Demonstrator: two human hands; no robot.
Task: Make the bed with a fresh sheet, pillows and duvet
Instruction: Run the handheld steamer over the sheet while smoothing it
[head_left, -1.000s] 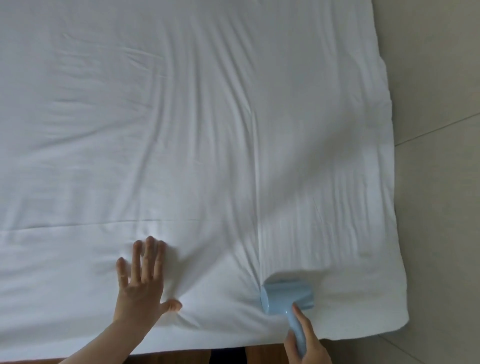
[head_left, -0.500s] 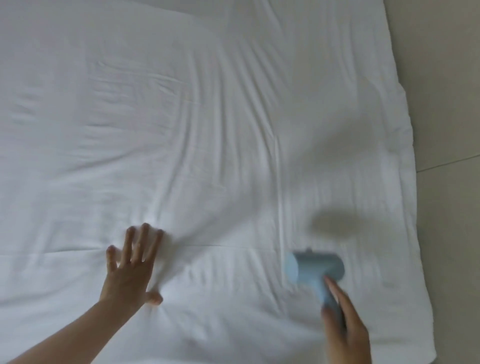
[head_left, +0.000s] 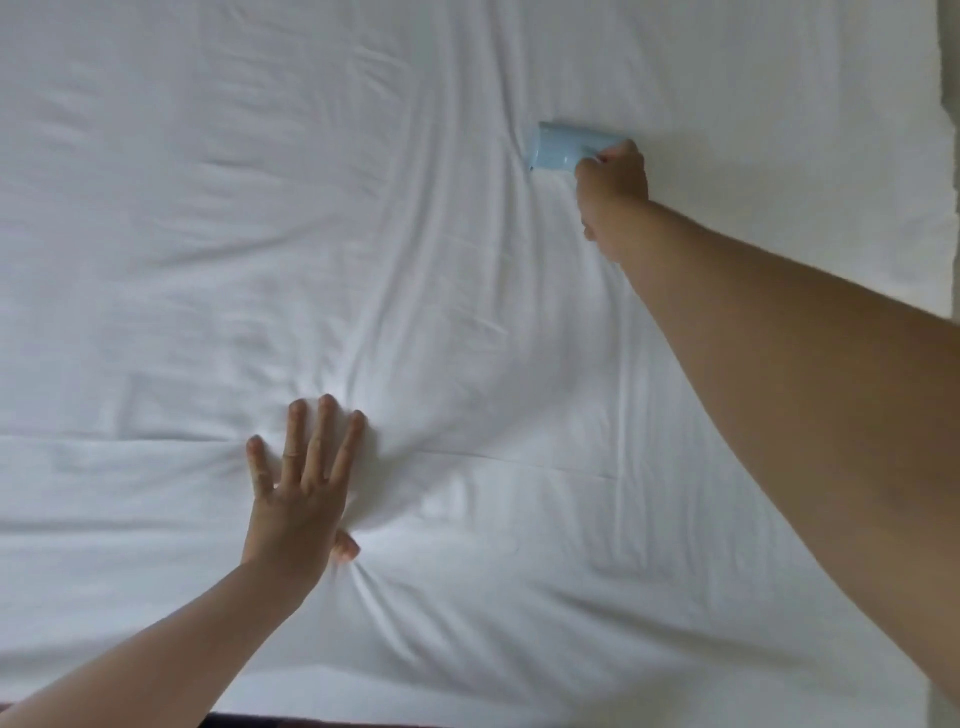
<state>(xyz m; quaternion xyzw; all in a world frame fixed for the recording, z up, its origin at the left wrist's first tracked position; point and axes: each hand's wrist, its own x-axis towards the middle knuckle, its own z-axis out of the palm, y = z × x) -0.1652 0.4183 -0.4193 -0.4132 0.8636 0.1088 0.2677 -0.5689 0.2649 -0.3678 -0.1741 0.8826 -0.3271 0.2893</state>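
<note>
A white sheet (head_left: 208, 234) covers the whole bed and fills nearly all of the view, with soft creases fanning out across it. My left hand (head_left: 301, 493) lies flat on the sheet near the front, fingers spread, and the cloth bunches around it. My right hand (head_left: 613, 182) is stretched far out to the upper right and grips the handle of a light blue roller tool (head_left: 563, 148), whose head rests on the sheet. The handle is hidden inside my fist.
The bed's right edge (head_left: 953, 130) shows as a thin strip at the far right, with pale floor beyond it. A dark band marks the front edge of the bed (head_left: 311, 722) at the bottom.
My right hand has pushed the blue roller away from the front edge, far up across the sheet. My left hand has stayed pressed flat in about the same spot. The camera has leaned further over the bed.
</note>
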